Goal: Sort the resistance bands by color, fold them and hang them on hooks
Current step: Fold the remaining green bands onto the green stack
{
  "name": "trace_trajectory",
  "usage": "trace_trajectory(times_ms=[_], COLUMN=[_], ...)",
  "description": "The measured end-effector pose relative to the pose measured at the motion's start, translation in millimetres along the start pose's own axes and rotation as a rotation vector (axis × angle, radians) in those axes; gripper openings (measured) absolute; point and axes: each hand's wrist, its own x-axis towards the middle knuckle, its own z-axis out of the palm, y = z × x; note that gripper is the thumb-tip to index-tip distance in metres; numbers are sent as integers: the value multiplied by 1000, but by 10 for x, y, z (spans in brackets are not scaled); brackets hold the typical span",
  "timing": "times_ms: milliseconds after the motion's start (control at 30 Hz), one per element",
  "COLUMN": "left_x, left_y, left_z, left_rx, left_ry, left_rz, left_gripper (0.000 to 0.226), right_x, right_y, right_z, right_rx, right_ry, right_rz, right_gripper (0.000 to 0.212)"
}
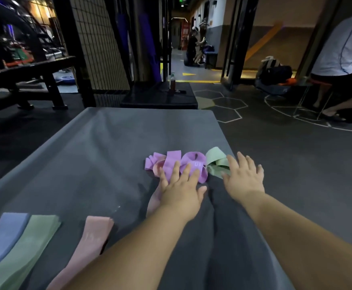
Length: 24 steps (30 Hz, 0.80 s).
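**Fingers (176, 170) straight and apart on the tangled bands**

Left hand (181, 191) palm down, fingers spread and pressed flat on the purple bands (172, 162) heaped mid-table. Right hand (244, 176) just beside it, fingers (243, 162) likewise straight and apart, touching the crumpled pale green band (214, 158) at the heap's right end. Loose pink band (156, 169) partly under the purple ones. All on a grey-covered table (108, 143). Near the left edge, well apart from the heap, three flat folded bands side by side: blue band (3, 235), green band (35, 237), pink band (93, 233).
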Motion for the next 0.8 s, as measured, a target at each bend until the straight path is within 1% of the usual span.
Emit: trace_trajectory(times_ms=[133,200,300,400,467,533,600,667,800], left_x=[177,260,381,456,487,510,510,469,321], left_y=[-69,-105,-129,-127,-120,-113,-108,-98,-58], left_z=[157,199,227,246,259,255,236,199,96], left_rx=[53,47,48,64,57,46,28,-15,-169], left_ry=[-45,-65,-98,-128,-142,-155,-165,-150,-67], left_rz=[-15,-16,-1,4,-3,-10,-11,-4,5], left_gripper=[59,60,60,61,62,63,63,61,56], right_x=[280,345,408,449,472,473,440,355,78], right_y=[-16,-44,-57,-58,-65,-73,-76,-74,-86], right_z=[104,177,230,221,210,182,147,95,-122], right_rx=[80,86,21,-46,27,159,240,306,479], right_ry=[-148,-164,-85,19,7,-34,-41,-26,41], right_rz=[31,20,14,-37,-75,-69,-53,-33,-1], right_gripper=[62,62,61,53,47,42,37,33,30])
